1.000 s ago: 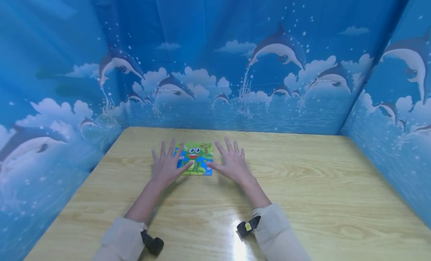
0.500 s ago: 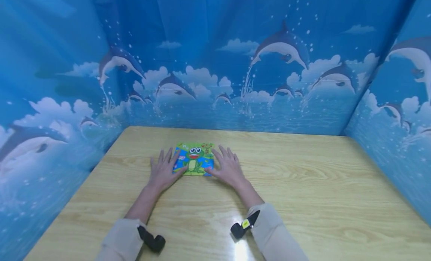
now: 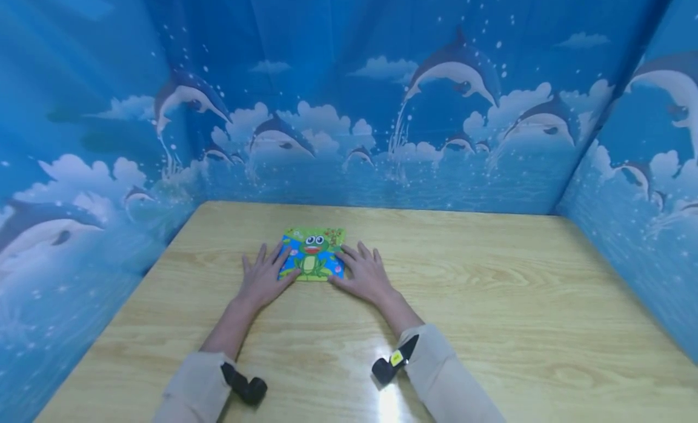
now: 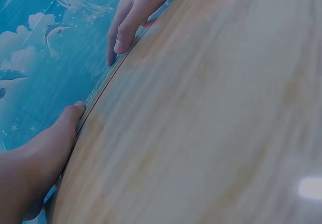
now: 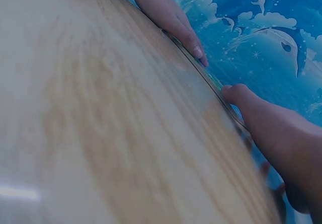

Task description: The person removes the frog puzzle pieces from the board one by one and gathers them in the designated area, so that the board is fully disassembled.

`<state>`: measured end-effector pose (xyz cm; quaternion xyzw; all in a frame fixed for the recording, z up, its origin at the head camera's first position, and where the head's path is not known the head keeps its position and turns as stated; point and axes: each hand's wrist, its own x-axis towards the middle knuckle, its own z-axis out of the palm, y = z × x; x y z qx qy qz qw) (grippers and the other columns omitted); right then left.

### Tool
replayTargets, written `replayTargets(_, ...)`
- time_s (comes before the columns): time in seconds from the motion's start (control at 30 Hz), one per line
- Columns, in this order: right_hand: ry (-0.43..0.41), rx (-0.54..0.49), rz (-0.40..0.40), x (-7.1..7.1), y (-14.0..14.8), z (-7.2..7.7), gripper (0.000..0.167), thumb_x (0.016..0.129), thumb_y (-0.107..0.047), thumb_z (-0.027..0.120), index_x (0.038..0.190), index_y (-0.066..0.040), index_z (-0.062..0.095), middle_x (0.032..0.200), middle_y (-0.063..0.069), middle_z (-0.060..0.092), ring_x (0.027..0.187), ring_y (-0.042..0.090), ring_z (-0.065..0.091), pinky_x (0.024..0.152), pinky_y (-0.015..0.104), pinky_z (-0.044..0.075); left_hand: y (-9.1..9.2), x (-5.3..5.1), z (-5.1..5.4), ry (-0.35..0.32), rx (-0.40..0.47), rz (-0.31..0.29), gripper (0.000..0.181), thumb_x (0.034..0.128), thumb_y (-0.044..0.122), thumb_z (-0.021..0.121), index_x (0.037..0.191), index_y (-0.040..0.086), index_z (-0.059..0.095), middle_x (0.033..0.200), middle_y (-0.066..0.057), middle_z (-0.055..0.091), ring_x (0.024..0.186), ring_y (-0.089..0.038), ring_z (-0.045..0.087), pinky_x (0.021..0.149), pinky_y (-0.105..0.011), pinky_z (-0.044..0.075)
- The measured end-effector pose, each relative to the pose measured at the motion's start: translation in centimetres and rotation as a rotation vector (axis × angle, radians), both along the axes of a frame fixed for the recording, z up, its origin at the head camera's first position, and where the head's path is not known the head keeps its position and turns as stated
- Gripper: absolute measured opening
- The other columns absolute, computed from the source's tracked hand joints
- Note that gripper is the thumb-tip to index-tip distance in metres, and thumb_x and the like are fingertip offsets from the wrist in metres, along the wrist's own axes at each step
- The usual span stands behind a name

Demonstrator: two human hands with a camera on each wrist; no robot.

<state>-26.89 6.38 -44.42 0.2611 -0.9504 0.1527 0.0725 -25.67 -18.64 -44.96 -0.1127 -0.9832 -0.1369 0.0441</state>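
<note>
A thin, flat board with a cartoon frog picture [image 3: 311,262] lies on the wooden table [image 3: 491,302], left of the middle in the head view. My left hand [image 3: 263,280] rests at its left edge, fingers spread, thumb at the near left corner. At the opposite side is my right hand [image 3: 365,277], its thumb by the near right corner and fingertips over the right edge. Both wrist views show the board almost edge-on as a thin strip, with a thumb [image 4: 63,128] on it at one side and the other hand [image 5: 171,20] across from it.
Blue curtains [image 3: 338,96] printed with dolphins and clouds stand behind the table and along both sides. Each sleeve carries a black strapped device, one on the left wrist [image 3: 245,386] and one on the right wrist [image 3: 389,365].
Both hands have come down from above the board to its two side edges. The right hand has shifted left, and its fingers now overlap the right edge. The board stays about where it was.
</note>
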Motion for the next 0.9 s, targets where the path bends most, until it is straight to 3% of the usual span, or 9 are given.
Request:
replayTargets(0.4,-0.022,0.023,0.007,0.3,0.5,-0.1,0.067,0.086,-0.061,0.047,0.138,-0.019,0.043,0.144,0.004,0.034,0.133,0.033,0.021,0.105,0.056,0.011,0.7,1.0,-0.1,0.011,0.010,-0.024,0.071,0.0920,0.057,0.036,0.145,0.010,0.028,0.149,-0.014,0.018,0.134,-0.042,0.005,0.099,-0.065,-0.006)
replayTargets(0.9,-0.003,0.019,0.041,2.1,3.2,0.5,0.067,0.085,-0.059,0.050,0.136,-0.015,0.046,0.141,0.007,0.038,0.131,0.035,0.026,0.105,0.054,0.014,3.0,2.7,-0.1,0.080,0.040,-0.062,0.074,0.0917,0.059,0.034,0.141,0.004,0.034,0.146,-0.021,0.024,0.132,-0.045,0.009,0.103,-0.059,-0.004)
